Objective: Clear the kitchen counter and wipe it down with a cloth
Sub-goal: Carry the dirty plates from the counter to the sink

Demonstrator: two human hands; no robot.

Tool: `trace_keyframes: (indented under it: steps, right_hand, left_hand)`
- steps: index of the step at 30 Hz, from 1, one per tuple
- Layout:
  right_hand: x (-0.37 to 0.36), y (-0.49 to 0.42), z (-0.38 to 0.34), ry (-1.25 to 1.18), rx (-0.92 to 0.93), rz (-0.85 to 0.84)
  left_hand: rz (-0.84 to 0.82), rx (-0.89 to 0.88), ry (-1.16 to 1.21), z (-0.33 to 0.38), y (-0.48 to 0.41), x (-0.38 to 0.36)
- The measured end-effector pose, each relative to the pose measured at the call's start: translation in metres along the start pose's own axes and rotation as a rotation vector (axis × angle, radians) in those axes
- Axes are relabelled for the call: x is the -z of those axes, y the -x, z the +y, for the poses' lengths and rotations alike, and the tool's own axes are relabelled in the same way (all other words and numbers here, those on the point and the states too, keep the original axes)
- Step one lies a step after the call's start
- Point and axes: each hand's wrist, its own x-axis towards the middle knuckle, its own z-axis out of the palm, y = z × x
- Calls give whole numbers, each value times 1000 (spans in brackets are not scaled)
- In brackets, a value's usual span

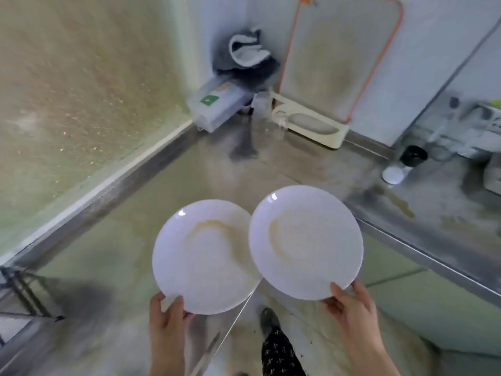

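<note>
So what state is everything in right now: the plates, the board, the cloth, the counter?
left plate: held at its near rim by the left hand, brownish ring of residue
right plate: held at its near rim by the right hand, similarly stained
cutting board: upright in its holder against the wall
cloth: bunched in the corner
counter: smeared, yellowish spill at right

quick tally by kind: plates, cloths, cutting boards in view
plate: 2
cloth: 1
cutting board: 1
total: 4
</note>
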Motion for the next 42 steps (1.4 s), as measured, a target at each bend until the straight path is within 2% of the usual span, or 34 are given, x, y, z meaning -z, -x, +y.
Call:
trace_keyframes:
  steps: [11, 19, 31, 42]
  right_hand:
    - [192, 127, 26, -336, 117, 533]
    - [326, 198, 37, -558, 192, 833]
    - [530, 292, 52, -757, 232, 1216]
    - [643, 310, 86, -925, 199, 1502]
  left_hand:
    - [-662, -11, -215, -38, 122, -120]
    - [-1033, 22, -362, -90, 262, -212]
    - [-1377, 89, -518, -173, 488, -305]
    - [-1608, 215, -821, -244, 581, -342]
